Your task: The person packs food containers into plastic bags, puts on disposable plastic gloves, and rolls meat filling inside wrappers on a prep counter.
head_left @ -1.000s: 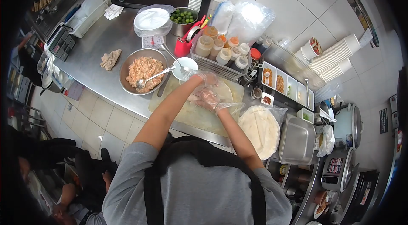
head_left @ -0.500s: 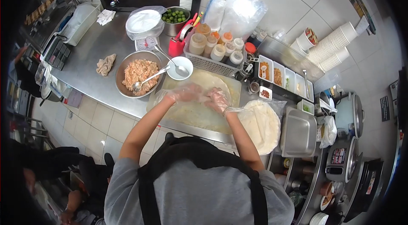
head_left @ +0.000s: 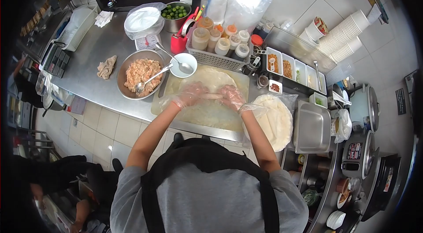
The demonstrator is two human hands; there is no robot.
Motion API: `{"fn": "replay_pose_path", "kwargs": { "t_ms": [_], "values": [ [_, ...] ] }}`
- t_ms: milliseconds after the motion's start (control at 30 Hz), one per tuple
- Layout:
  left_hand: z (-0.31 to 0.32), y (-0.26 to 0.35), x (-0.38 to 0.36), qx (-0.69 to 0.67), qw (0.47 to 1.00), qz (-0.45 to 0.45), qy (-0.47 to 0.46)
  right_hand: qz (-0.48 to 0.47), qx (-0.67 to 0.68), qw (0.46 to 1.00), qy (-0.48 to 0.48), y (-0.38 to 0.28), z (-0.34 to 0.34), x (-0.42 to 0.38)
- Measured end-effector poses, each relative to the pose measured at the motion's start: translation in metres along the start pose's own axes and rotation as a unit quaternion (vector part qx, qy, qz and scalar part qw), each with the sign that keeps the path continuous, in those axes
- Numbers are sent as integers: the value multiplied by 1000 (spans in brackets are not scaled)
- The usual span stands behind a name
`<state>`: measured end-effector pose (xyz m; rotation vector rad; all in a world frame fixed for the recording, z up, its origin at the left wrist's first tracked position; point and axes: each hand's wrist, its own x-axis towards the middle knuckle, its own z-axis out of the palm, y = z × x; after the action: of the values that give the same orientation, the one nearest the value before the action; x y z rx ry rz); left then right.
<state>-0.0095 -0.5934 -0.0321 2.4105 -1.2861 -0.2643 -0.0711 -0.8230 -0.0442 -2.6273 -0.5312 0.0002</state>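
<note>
Both my hands wear clear plastic gloves. My left hand (head_left: 190, 94) is closed on the left end of a thin rolled wrapper (head_left: 213, 96), and my right hand (head_left: 232, 97) grips its right end. What is inside the roll is hidden. Under my hands lies a pale cutting board (head_left: 202, 118). A flat round wrapper (head_left: 216, 76) rests on the board just beyond the roll. By my right wrist is a stack of round wrappers (head_left: 271, 123) on a plastic sheet. To the left sits a steel bowl (head_left: 124, 64) of pinkish filling (head_left: 143, 74) with a spoon (head_left: 154, 77) in it.
Behind the board stand a white bowl (head_left: 179, 73) with a spoon, a grey basket (head_left: 213, 58) of sauce bottles and a scale (head_left: 147, 42). A topping rack (head_left: 304, 85) and a steel tray (head_left: 312, 127) are on the right. Another person's arm (head_left: 81, 213) shows at lower left.
My hands have moved apart and now hold a roll at both ends. Earlier they were close together and the left was blurred. The view has shifted slightly.
</note>
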Motion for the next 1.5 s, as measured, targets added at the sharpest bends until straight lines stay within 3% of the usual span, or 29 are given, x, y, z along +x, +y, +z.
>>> {"fn": "replay_pose_path", "kwargs": {
  "t_ms": [167, 267, 367, 467, 667, 767, 867, 967, 1067, 1167, 1267, 1367, 1500],
  "values": [
    [33, -2, 16, -25, 996, 45, 70, 67, 42, 997, 2, 2, 1, -6],
    [17, 3, 18, -25, 999, 13, -22, 81, 69, 994, -34, 4, 0, -3],
    [44, -16, 16, 1, 997, 76, 20, -4, 21, 999, 50, -2, 7, -18],
    [29, -1, 11, 11, 999, 30, -29, 93, 43, 993, 50, 15, 15, -34],
    [27, 5, 8, 71, 996, 44, -21, 95, 32, 994, 44, -19, -12, -27],
    [9, 9, 7, 30, 996, 32, -74, 59, 39, 996, 45, -10, 5, -25],
    [-14, 23, 2, 26, 995, 54, -81, 92, 63, 994, 0, -16, -5, -22],
    [20, -4, 10, -26, 997, 56, -36, 62, 16, 998, 15, -26, -1, -11],
    [9, -8, 2, 14, 997, 71, -24, 61, -3, 998, 11, -26, 2, -8],
    [0, -6, -16, -28, 999, -40, 16, 69, -21, 997, -32, -32, 2, 3],
    [6, -15, -19, -16, 999, -5, 46, 47, -6, 999, 7, -34, 20, 8],
    [1, -12, -20, -17, 998, 1, 56, 74, -14, 995, -61, -39, 11, 19],
    [4, -17, -18, 1, 998, -22, 54, 60, -21, 997, -42, -47, 25, 30]
  ]
}}
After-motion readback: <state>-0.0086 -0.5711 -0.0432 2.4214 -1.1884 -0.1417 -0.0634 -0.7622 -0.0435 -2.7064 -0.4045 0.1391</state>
